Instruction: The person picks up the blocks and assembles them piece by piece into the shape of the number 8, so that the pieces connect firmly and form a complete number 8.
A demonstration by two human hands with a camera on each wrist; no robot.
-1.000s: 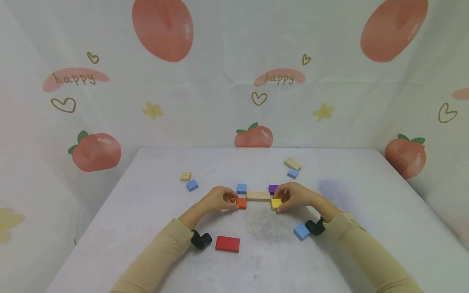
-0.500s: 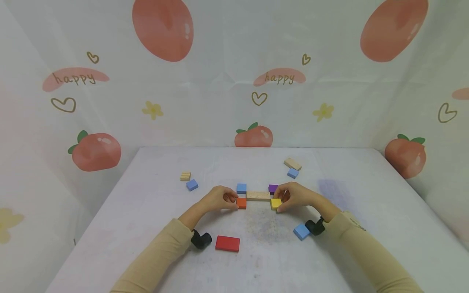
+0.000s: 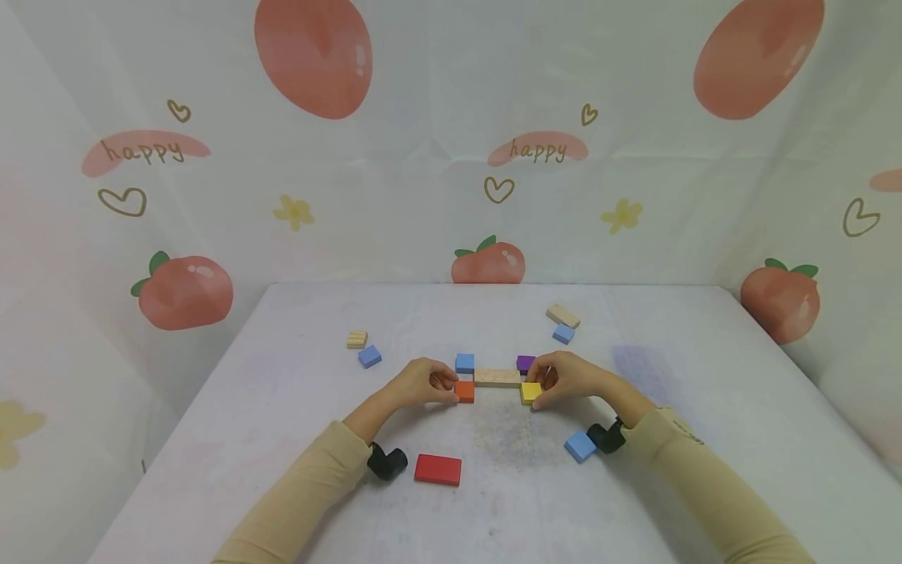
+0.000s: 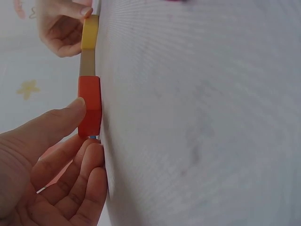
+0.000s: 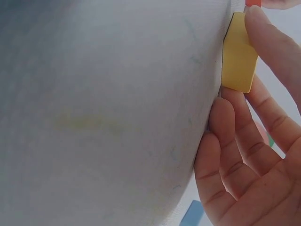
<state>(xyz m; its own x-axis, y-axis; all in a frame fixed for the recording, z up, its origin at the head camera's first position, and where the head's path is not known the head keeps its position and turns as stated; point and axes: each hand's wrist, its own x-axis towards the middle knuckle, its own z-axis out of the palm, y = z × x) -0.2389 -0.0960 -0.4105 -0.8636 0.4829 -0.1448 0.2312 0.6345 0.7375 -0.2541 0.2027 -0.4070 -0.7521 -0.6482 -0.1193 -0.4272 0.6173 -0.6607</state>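
Note:
In the head view my left hand (image 3: 424, 381) pinches a small orange block (image 3: 464, 392), thumb at its near side and fingers behind and beside it. My right hand (image 3: 567, 374) holds a yellow block (image 3: 531, 393) the same way. Between and just behind these two lies a long plain wooden block (image 3: 496, 378). A blue block (image 3: 464, 363) is behind its left end, and a purple block (image 3: 525, 363), partly covered by my right fingers, is behind its right end. The left wrist view shows the orange block (image 4: 89, 106) flat against the table, my thumb on it.
A red rectangular block (image 3: 438, 469) lies near my left forearm. By the right wrist camera is a blue block (image 3: 580, 446). Farther back are a ridged wooden piece (image 3: 357, 339) with a blue block (image 3: 369, 356) at left, and a wooden block (image 3: 563, 316) touching another blue block (image 3: 564, 334).

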